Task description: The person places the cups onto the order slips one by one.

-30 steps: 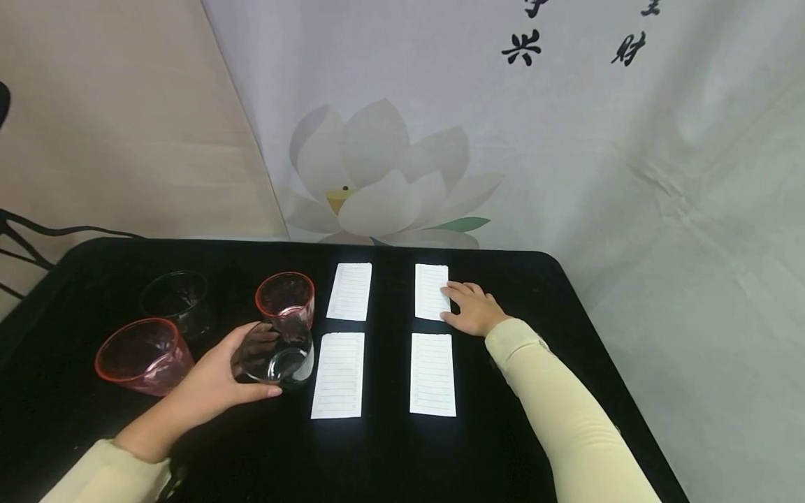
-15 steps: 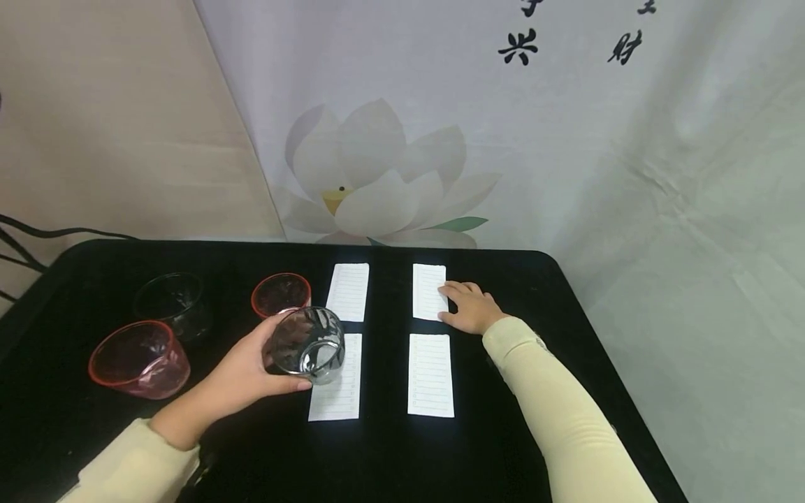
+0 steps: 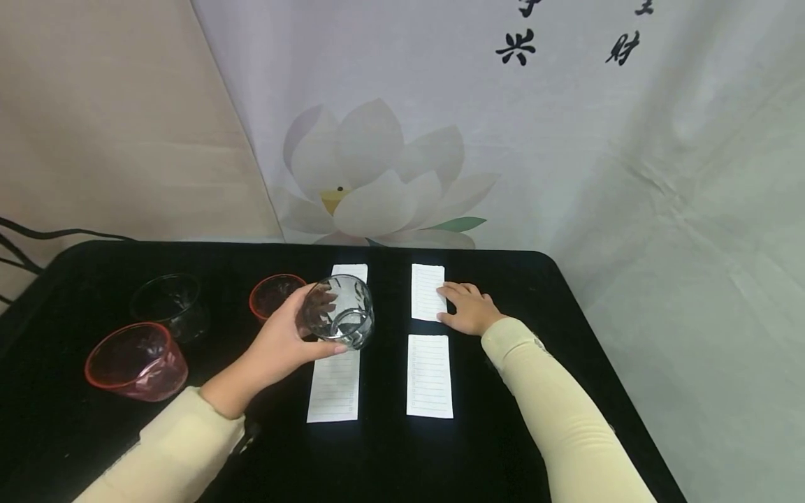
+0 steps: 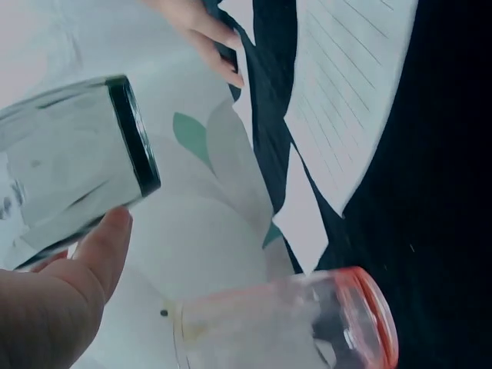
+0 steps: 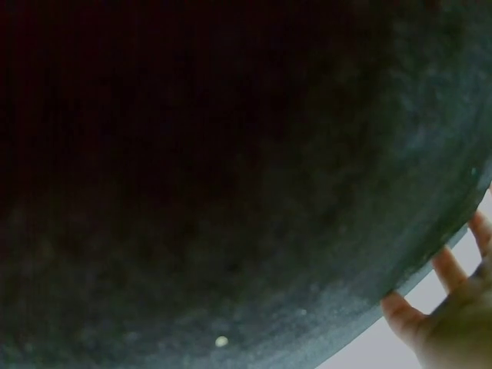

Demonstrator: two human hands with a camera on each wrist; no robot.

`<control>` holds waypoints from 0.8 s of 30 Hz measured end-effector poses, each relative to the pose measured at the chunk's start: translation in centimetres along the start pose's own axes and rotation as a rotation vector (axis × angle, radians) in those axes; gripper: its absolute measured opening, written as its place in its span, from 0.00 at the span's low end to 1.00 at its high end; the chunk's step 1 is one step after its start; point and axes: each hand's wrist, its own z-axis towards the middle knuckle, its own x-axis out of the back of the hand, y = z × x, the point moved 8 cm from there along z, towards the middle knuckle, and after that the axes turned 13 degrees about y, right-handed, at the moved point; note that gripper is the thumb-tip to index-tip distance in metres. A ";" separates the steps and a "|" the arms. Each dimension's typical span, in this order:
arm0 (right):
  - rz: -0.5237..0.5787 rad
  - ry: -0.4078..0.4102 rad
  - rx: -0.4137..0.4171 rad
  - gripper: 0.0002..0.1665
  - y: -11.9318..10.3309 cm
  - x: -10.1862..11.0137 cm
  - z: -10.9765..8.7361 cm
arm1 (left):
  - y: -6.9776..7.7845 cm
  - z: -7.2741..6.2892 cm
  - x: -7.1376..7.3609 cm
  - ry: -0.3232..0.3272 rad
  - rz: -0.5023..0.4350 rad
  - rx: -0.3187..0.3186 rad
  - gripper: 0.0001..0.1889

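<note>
My left hand (image 3: 277, 342) grips a clear glass (image 3: 339, 311) from its left side, thumb below and fingers behind. The glass is held above the table, over the far left lined paper slip (image 3: 351, 270) and the top of the near left slip (image 3: 333, 391). In the left wrist view the clear glass (image 4: 69, 169) shows a dark rim beside the thumb. My right hand (image 3: 472, 309) lies on the table with loosely spread fingers, fingertips at the right edge of the far right slip (image 3: 428, 293). Below that slip is another lined slip (image 3: 430, 377).
On the left of the black table (image 3: 503, 447) stand a pink glass with a red rim (image 3: 160, 370), a clear glass (image 3: 189, 321) and a smaller red-rimmed glass (image 3: 267, 286), partly behind my left hand. A printed cloth (image 3: 566, 140) hangs behind the table.
My left hand has carried the clear glass rightward and up the view, from beside the near left slip to over the far left one. My right hand has stayed at its slip.
</note>
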 end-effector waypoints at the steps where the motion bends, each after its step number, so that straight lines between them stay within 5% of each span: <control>1: 0.000 -0.002 -0.001 0.38 0.0 0.0 0.0 | 0.0 0.2 -0.2 0.006 -0.004 0.012 0.48; 24: 0.028 0.004 0.000 0.38 0.0 0.0 -0.2 | 0.3 5.0 -5.6 0.093 -0.132 0.102 0.48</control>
